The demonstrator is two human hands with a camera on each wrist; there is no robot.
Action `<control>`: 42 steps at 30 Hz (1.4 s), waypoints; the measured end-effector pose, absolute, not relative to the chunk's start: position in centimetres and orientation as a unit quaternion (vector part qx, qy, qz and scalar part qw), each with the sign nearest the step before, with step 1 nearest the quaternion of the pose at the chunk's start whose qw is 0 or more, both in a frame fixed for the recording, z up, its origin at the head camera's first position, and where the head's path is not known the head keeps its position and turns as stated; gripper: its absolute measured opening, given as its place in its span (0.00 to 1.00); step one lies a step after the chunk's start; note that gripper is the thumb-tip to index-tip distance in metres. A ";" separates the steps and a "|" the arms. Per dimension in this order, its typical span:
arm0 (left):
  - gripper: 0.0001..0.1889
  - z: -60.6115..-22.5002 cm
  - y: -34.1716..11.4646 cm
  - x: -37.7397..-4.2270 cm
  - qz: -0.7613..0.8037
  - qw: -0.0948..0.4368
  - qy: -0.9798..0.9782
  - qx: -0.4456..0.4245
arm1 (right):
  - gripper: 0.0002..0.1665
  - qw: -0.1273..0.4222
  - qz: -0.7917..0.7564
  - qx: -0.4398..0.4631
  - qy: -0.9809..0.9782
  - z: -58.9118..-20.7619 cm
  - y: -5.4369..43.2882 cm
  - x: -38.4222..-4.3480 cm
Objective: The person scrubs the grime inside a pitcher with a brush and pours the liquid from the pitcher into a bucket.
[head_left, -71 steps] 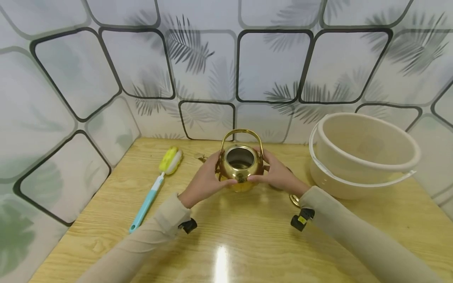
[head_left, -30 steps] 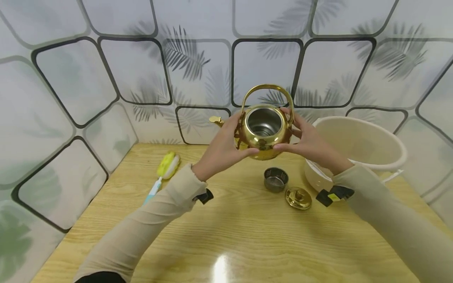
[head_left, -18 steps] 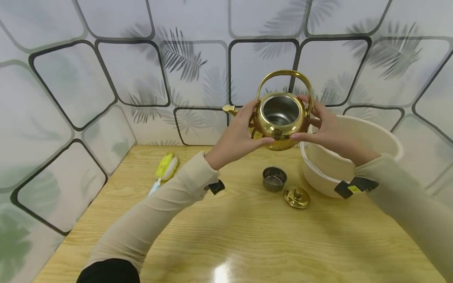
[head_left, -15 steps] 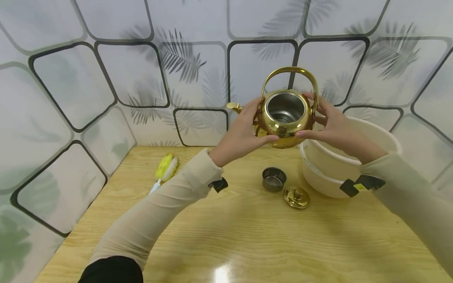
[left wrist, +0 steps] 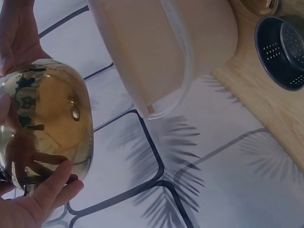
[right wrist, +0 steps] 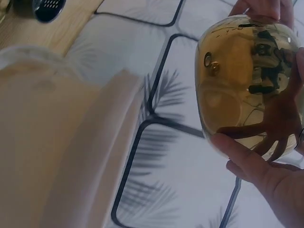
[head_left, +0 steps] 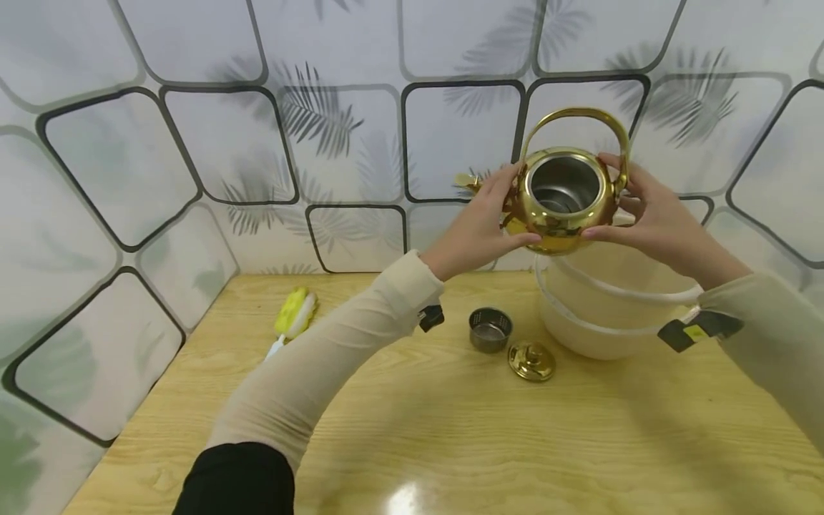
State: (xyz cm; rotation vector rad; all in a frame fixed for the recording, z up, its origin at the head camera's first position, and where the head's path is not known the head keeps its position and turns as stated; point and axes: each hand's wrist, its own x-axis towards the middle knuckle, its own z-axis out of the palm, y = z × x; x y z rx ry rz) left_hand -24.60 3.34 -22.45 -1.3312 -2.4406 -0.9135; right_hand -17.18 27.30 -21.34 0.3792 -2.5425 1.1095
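Observation:
A shiny gold teapot (head_left: pixel 560 229) with a raised arched handle and no lid on it is held up in the air, its steel-lined mouth facing the head camera. My left hand (head_left: pixel 483 225) grips its spout side, thumb across the front of the belly. On the opposite side my right hand (head_left: pixel 666 225) grips the pot, thumb likewise in front. Both wrist views show the round gold body between the two hands. Behind and below it stands a cream bucket (head_left: pixel 599 336), partly covered by the pot and right hand in the head view.
On the wooden table (head_left: pixel 412 422) sit a small perforated metal strainer (head_left: pixel 491 336) and the gold lid (head_left: pixel 531 360), left of the bucket. A yellow and white sponge brush (head_left: pixel 296 312) lies at the left, its handle mostly behind the left sleeve. Patterned walls rise behind and left.
Both hands have lifted the teapot off the table and carried it up and to the right, in front of the bucket. The strainer and lid have come into full view.

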 end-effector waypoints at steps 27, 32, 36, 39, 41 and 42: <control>0.49 -24.6 10.4 -26.1 -0.280 0.096 -0.832 -0.469 | 0.56 0.254 0.394 0.187 -0.863 -24.1 34.0 -17.7; 0.49 -25.3 11.0 -26.3 -0.288 0.101 -0.824 -0.477 | 0.55 0.274 0.364 0.192 -0.870 -24.8 34.7 -17.7; 0.48 -25.9 11.4 -26.5 -0.292 0.119 -0.812 -0.491 | 0.55 0.286 0.322 0.184 -0.883 -25.3 35.1 -17.5; 0.47 -26.4 11.8 -26.8 -0.288 0.138 -0.801 -0.506 | 0.57 0.310 0.276 0.171 -0.894 -25.6 35.4 -17.3; 0.46 -26.6 12.0 -26.8 -0.283 0.152 -0.791 -0.520 | 0.57 0.323 0.253 0.153 -0.899 -25.9 35.6 -17.1; 0.46 -26.7 12.1 -26.9 -0.282 0.156 -0.786 -0.527 | 0.57 0.329 0.242 0.142 -0.902 -26.0 35.7 -16.9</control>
